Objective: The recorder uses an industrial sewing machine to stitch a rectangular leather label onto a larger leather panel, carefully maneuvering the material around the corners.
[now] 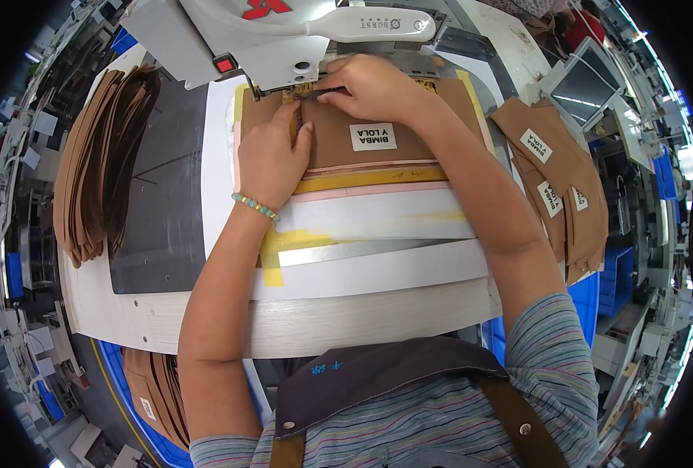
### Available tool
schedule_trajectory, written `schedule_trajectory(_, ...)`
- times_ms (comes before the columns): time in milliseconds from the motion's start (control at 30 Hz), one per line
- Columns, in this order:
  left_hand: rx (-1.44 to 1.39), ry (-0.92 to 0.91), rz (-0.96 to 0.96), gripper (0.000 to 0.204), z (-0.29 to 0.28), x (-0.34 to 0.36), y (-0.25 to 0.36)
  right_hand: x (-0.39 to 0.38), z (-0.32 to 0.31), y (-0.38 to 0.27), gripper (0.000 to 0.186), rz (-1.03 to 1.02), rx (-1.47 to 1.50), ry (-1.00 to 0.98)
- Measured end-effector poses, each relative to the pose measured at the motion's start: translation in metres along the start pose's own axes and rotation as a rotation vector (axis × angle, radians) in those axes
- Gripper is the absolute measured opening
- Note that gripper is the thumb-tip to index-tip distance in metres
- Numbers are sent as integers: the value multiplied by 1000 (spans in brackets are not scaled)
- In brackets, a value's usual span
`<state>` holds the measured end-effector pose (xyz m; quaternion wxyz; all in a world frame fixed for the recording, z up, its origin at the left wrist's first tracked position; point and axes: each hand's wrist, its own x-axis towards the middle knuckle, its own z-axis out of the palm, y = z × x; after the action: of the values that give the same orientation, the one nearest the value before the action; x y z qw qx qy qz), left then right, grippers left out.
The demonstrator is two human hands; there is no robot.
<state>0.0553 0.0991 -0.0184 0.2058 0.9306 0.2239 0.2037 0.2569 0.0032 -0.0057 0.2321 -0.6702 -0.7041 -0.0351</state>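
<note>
Both forearms reach up-frame, left hand [270,160] flat and right hand [374,87] pinching the tan leather panel [378,136] under the sewing machine [284,39], so steady feeding seems next.

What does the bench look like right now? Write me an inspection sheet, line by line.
Surface: pale worktable with a dark mat on its left side and white and yellow guide strips in the middle.
Job's things: brown leather piece with a white label lies flat under the white sewing machine.
Clutter: stack of brown pieces at left; labelled brown pieces piled at right.
Hands: left hand pressed flat on the piece; right hand pinching its top edge by the needle area.
Cables: nothing seen.
Surroundings: blue bins at right, a screen at upper right, crowded shelving around the rim.
</note>
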Motion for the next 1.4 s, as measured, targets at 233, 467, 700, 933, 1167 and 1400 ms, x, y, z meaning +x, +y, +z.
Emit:
schedule_trajectory(233,3,-12,-14,34,0,0,-2,-2,7,9,26,28,159,19)
schedule_trajectory(467,-5,-2,-16,34,-1,1,-2,-2,7,4,26,38,178,-9)
schedule_trajectory(700,-8,9,-2,34,1,0,-4,-4,-1,2,28,74,40,-3)
schedule_trajectory(933,-2,9,1,34,0,1,-2,-5,4,1,27,16,14,50)
schedule_trajectory(1167,-8,-8,-17,34,0,1,-1,-5,7,6,27,1,44,56)
schedule_trajectory(1400,-20,73,41,36,8,0,-11,-3,6,1,29,82,78,-8)
